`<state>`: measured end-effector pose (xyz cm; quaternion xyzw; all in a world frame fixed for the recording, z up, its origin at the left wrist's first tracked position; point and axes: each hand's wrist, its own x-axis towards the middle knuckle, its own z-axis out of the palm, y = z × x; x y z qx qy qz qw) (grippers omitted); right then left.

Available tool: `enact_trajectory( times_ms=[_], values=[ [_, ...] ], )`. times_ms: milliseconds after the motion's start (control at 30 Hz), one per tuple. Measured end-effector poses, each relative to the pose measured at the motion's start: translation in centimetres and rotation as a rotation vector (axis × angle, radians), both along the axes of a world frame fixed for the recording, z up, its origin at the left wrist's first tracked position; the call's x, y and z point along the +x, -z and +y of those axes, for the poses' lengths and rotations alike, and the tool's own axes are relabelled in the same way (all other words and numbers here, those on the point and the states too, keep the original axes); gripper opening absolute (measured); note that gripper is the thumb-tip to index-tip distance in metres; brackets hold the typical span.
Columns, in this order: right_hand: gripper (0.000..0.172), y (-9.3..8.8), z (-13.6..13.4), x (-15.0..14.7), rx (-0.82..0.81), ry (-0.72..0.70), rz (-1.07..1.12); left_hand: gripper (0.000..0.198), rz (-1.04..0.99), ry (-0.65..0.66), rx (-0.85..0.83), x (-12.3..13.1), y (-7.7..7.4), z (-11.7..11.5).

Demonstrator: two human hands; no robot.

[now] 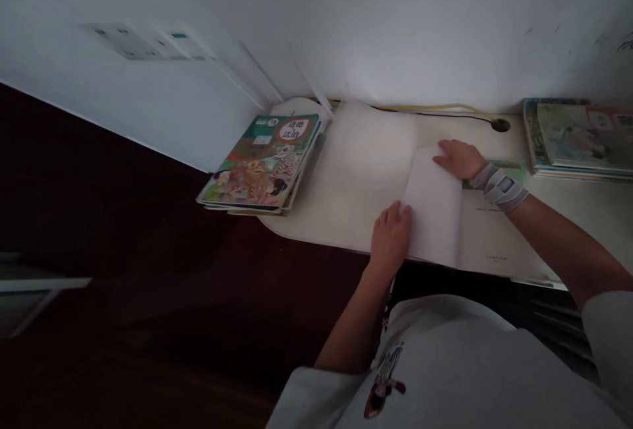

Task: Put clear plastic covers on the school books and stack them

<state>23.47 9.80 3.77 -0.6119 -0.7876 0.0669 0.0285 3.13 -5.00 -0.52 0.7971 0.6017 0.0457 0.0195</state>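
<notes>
An open book [489, 244] with white pages lies on the pale desk [346, 172] in front of me. One page [432, 208] stands lifted in the middle of the book. My left hand [390, 238] rests with fingers together against the lower left edge of that page. My right hand [459, 157], with a grey watch on the wrist, lies flat on the top of the page with fingers stretched out.
A stack of colourful books [262, 165] sits at the desk's left end, hanging over its edge. Another stack [578, 136] lies at the far right. A yellow cable [445, 109] runs along the wall to a round hole [500, 125]. Dark floor lies to the left.
</notes>
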Motion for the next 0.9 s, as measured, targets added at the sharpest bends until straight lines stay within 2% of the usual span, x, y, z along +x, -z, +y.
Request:
enact_trajectory(
  times_ms=[267, 467, 600, 767, 900],
  values=[
    [0.042, 2.1, -0.6, -0.9, -0.002, -0.128, -0.022, 0.042, -0.018, -0.073, -0.064, -0.2, -0.6, 1.4],
    [0.041, 2.8, -0.6, -1.8, 0.055, -0.017, 0.117, 0.042, -0.126, -0.096, -0.05, 0.0, -0.1, 1.5],
    [0.044, 3.3, -0.5, -1.7, 0.122, -0.042, 0.241, 0.04, -0.181, -0.125, -0.046, -0.2, 0.2, 1.5],
    [0.043, 4.2, -0.5, -2.3, 0.144, -0.026, 0.19, 0.041, -0.214, -0.085, -0.029, -0.3, 0.4, 1.4],
    [0.043, 3.6, -0.7, -3.8, 0.235, 0.066, 0.234, 0.04, -0.224, -0.092, -0.043, -0.2, 0.4, 1.2]
  ],
)
